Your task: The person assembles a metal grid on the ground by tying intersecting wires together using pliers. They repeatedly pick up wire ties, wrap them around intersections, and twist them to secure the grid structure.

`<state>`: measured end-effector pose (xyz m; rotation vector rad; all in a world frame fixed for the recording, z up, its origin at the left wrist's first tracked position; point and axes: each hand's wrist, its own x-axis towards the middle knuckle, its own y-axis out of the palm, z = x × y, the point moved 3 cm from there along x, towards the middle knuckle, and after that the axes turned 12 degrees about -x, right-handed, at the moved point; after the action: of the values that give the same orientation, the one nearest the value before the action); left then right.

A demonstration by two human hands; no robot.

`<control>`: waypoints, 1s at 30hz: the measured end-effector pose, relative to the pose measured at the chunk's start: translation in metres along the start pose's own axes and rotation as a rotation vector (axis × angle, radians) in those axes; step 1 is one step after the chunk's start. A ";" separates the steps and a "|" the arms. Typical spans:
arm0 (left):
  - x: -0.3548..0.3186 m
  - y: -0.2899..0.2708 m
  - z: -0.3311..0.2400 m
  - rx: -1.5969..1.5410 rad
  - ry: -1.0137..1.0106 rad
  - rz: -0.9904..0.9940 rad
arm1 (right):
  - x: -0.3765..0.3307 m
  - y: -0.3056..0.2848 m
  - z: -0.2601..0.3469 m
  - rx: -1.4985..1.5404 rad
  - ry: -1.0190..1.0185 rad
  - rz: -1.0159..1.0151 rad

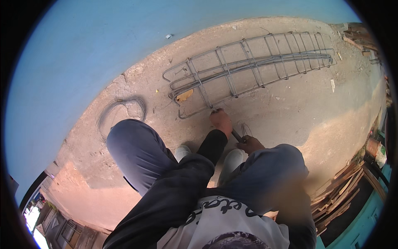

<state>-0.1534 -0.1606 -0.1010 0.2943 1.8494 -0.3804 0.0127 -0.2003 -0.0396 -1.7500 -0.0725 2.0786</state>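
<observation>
Left hand [221, 121] pinches the rebar cage [248, 66] at twelve o'clock; right hand [248, 144] grips a tool [236, 135] (twist snugly, I'd judge).

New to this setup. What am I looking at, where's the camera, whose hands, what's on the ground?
There is no machine here: a person works with two bare hands. The single picture comes from a wide fisheye camera worn on the person's head, looking down, so straight edges bend near the rim. The dark-sleeved forearms and bent knees entering from below are the person's own; they appear to be crouching.

The surface is bare concrete ground next to a blue wall. On it lies a long rebar cage, made of lengthwise bars tied with rectangular stirrups. A loose wire coil lies to the left, and a stack of wooden planks sits at the right edge.

The left hand rests at the cage's near end. The right hand grips a small dark tool; what kind is too small to tell.
</observation>
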 end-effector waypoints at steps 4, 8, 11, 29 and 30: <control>0.006 -0.005 0.005 0.091 0.128 -0.039 | -0.007 -0.007 0.019 -0.171 -0.013 0.011; -0.015 -0.018 -0.012 0.044 -0.022 0.198 | 0.015 -0.007 -0.003 0.139 -0.254 0.379; -0.019 -0.021 -0.028 -0.060 -0.305 0.540 | 0.021 0.009 -0.020 0.862 0.119 0.637; 0.015 0.004 0.021 -0.357 -0.159 0.386 | -0.003 -0.003 0.002 -0.487 -0.474 -0.706; 0.018 0.002 0.024 -0.308 -0.162 0.377 | 0.003 0.001 0.000 -0.433 -0.435 -0.664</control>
<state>-0.1371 -0.1684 -0.1252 0.3786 1.6213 0.1374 0.0122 -0.2003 -0.0422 -1.1852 -1.1350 1.9508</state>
